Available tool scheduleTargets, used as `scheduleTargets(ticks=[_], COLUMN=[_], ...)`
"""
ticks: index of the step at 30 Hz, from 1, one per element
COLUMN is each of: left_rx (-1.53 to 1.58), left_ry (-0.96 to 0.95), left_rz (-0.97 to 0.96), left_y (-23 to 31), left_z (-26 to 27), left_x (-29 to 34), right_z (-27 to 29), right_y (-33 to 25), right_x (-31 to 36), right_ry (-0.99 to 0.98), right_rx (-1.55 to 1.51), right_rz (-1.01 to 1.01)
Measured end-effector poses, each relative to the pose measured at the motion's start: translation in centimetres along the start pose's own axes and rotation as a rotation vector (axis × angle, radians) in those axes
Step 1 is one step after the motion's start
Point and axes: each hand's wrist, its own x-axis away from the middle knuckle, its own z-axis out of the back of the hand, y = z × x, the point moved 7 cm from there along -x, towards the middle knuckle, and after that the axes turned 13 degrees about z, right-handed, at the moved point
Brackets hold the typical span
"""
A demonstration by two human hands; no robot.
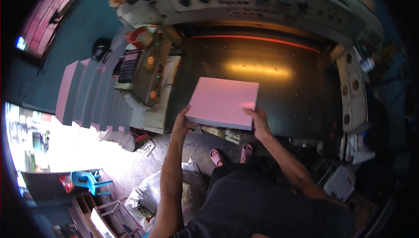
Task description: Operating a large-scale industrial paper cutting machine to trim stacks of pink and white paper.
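Observation:
A thick stack of pink paper [223, 100] lies over the front edge of a dark metal machine table [283, 107]. My left hand [182, 120] grips its near left corner, with part of the fingers hidden at the side. At the near right corner my right hand [258, 120] holds the stack, thumb on top and the other fingers down its right side. The sheets sit squared, and their near edge shows as a greyish band facing me.
A control panel [257, 2] with knobs runs along the machine's back, above a red light line [262, 39]. Side walls flank the table. Tall pink-and-grey stacks [83, 94] stand at left. Behind me are a plastic bag [152, 190] and a blue stool [87, 180].

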Motion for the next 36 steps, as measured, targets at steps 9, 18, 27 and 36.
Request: scheduleTargets(ticks=[9,18,27,36], left_rx=[0.223,0.155,0.065,0.045], left_ry=[0.033,0.071,0.339,0.378], left_rz=[-0.409,-0.861,-1.16,-0.941], left_y=[0.2,9.2,27.8,33.7], left_z=[-1.7,4.6,19.4,30.1], left_x=[20.2,42.8,50.9,44.7], right_z=[-5.9,-29.6,-67.0,-83.5], right_y=[-15.3,-28.8,-34.1,-21.3], right_x=[6.3,8.7,2.2,-4.9], right_ry=[-0.332,-0.948,-1.175,-1.372], right_rx=[0.068,0.134,0.287,0.444], right_rz=[0.169,0.325,0.539,0.29])
